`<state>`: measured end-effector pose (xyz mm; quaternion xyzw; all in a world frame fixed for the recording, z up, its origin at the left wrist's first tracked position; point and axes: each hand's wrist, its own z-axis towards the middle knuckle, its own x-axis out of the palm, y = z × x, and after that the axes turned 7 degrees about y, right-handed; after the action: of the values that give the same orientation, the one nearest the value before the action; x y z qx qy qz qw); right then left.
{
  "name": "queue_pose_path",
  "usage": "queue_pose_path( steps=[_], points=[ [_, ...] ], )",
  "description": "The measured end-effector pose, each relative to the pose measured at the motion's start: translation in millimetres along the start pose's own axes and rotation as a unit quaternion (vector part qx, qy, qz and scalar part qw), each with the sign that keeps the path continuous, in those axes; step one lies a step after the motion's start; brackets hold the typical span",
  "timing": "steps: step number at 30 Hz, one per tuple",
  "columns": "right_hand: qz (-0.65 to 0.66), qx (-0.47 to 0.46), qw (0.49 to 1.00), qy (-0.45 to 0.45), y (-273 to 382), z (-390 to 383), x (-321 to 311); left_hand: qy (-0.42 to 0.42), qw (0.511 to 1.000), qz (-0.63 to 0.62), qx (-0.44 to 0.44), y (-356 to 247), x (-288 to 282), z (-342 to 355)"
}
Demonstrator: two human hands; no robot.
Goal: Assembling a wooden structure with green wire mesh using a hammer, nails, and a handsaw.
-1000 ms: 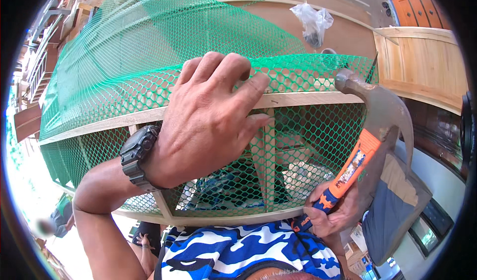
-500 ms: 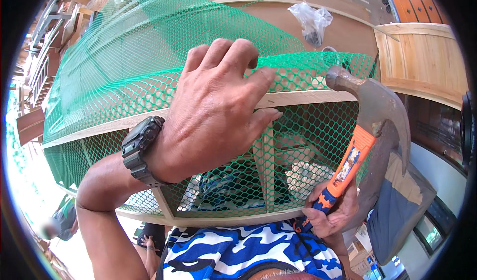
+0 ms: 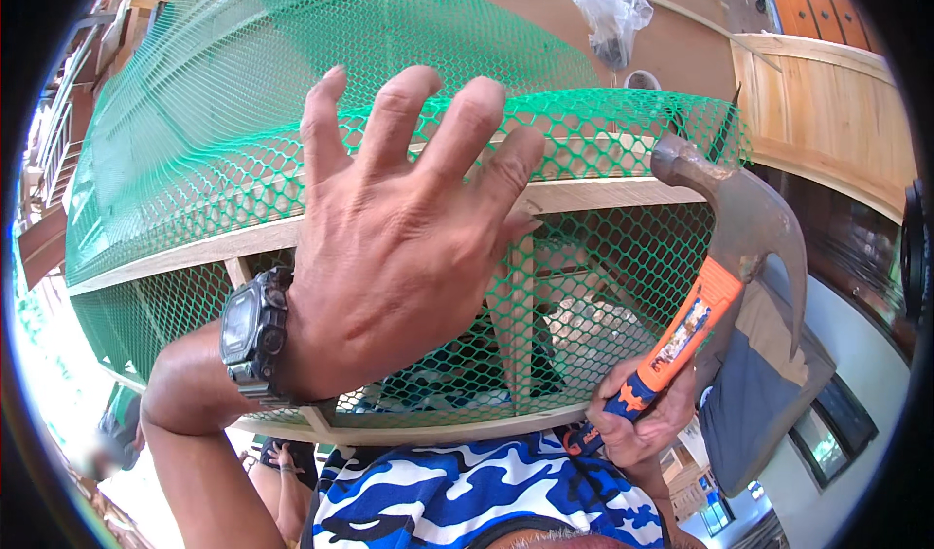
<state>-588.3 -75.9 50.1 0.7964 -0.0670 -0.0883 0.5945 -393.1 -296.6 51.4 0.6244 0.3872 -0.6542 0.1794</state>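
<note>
My left hand (image 3: pixel 389 228), with a black watch (image 3: pixel 255 335) on its wrist, reaches over the top rail of a wooden frame (image 3: pixel 603 196). Its fingers are spread over green plastic mesh (image 3: pixel 224 174), which is draped across the frame's top and front. The fingertips lie on or just above the mesh; contact is hard to make out. At the lower right, my right hand (image 3: pixel 647 413) is closed round the blue and orange handle of a claw hammer (image 3: pixel 681 330). The hammer's head is up, beside the right end of the rail.
A clear plastic bag (image 3: pixel 609 18) hangs at the back near a brown panel (image 3: pixel 530 33). Light wooden boards (image 3: pixel 827 111) stand at the right, above a dark grey and tan cloth (image 3: pixel 769 393). Scrap timber (image 3: pixel 117 23) is piled at the far left. Another person (image 3: pixel 119 432) is at the lower left.
My left hand has spread its fingers, which were curled before, and has shifted slightly left. The right hand still holds the hammer in nearly the same place.
</note>
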Motion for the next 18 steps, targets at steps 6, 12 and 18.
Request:
queue_pose_path(
  steps=[6,12,18],
  points=[
    [-0.002,0.018,0.999,0.035,3.7,0.9,-5.9,0.009,1.000,-0.018,-0.009,0.7,0.5,-2.8],
    [-0.010,-0.001,1.000,0.028,2.0,-0.1,-6.1,0.002,0.999,-0.054,0.002,4.0,-3.0,1.6],
    [-0.007,-0.006,0.999,0.044,1.1,2.8,-6.7,-0.016,0.995,-0.100,0.002,7.9,-0.4,4.7]
  ],
)
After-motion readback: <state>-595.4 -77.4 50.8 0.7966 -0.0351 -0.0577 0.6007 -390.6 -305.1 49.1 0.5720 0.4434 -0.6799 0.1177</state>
